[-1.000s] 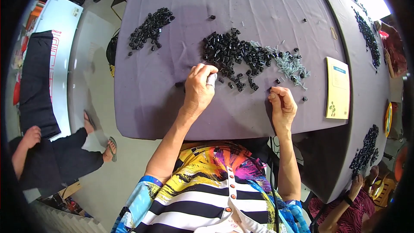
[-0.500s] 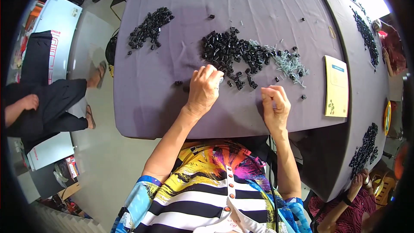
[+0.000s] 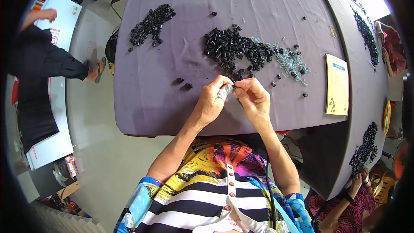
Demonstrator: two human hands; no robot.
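My left hand [image 3: 209,107] and my right hand [image 3: 255,103] meet fingertip to fingertip above the near part of the cloth. A small black plastic piece [image 3: 233,86] shows between them, pinched by my left fingers. My left thumb carries a silvery-white wrap [image 3: 224,91]. My right thumb and forefinger press together against the piece; anything else in that pinch is too small to make out. Just beyond my hands lies a heap of small black pieces [image 3: 228,47]. Thin clear bluish pins [image 3: 291,62] are scattered at its right end.
Another pile of black pieces [image 3: 151,23] lies at the far left of the grey-clothed table [image 3: 142,90]. On the right is a yellow booklet [image 3: 336,86]. A co-worker's hands [image 3: 358,181] are beside a black pile [image 3: 365,146] at the lower right. Someone in dark clothes [image 3: 34,73] is on the left.
My right hand has moved left and my left hand slightly right and nearer me, so their fingertips now meet. At the left, the person in dark clothes has shifted position and raised a hand.
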